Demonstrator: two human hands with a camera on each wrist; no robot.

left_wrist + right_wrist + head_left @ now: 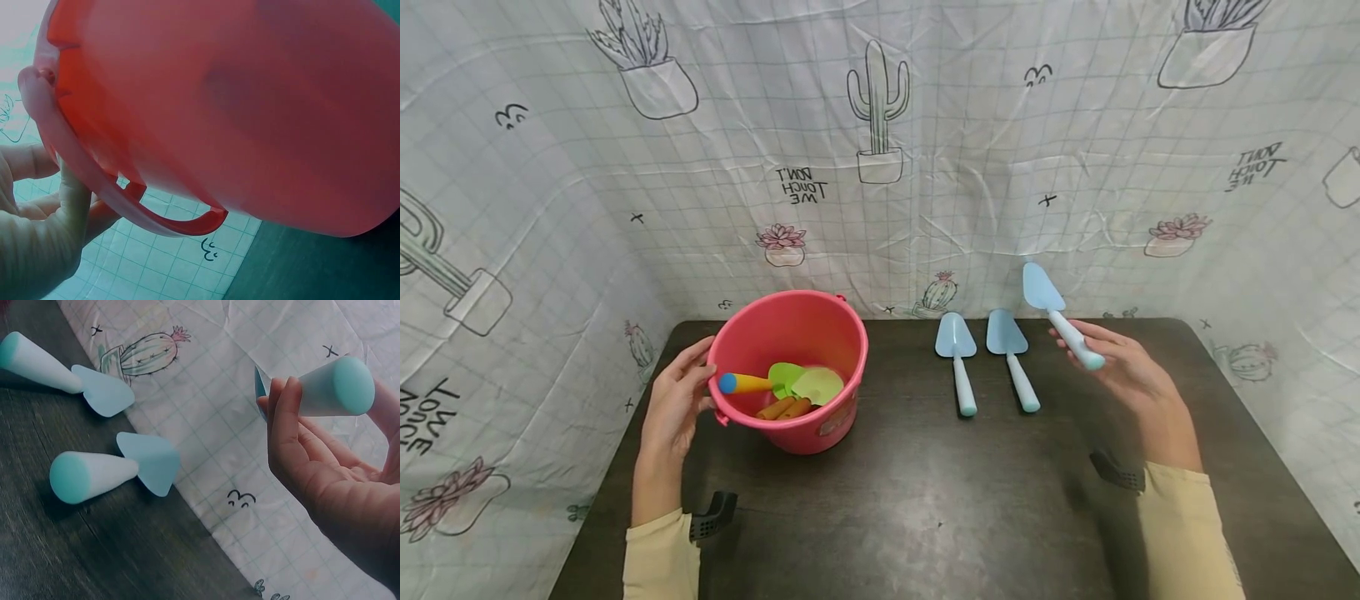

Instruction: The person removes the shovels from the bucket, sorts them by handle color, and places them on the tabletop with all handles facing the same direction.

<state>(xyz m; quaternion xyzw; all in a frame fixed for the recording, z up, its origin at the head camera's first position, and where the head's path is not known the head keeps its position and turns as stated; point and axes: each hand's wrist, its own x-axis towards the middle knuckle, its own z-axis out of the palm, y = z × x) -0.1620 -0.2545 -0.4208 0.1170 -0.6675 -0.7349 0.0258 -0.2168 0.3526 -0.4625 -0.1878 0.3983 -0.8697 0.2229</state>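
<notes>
My left hand [672, 406] grips the rim of a red bucket [790, 321], which leans toward me on the table. Inside the bucket lie toy tools with yellow-orange handles [751, 383] and green blades [820, 385]. In the left wrist view the bucket's handle [144, 215] hangs beside the fingers. Above the table at the right, my right hand [1123, 367] holds a light blue trowel [1042, 289] by its pale handle, blade pointing up and away. Two similar trowels lie to its left, one trowel [956, 337] nearer the bucket and another trowel [1007, 335] nearer the hand.
The dark wooden table [910, 517] meets a patterned cloth [970, 150] that hangs behind it and along both sides. A black strap piece [715, 515] sits at the left wrist, and another strap piece [1116, 468] at the right.
</notes>
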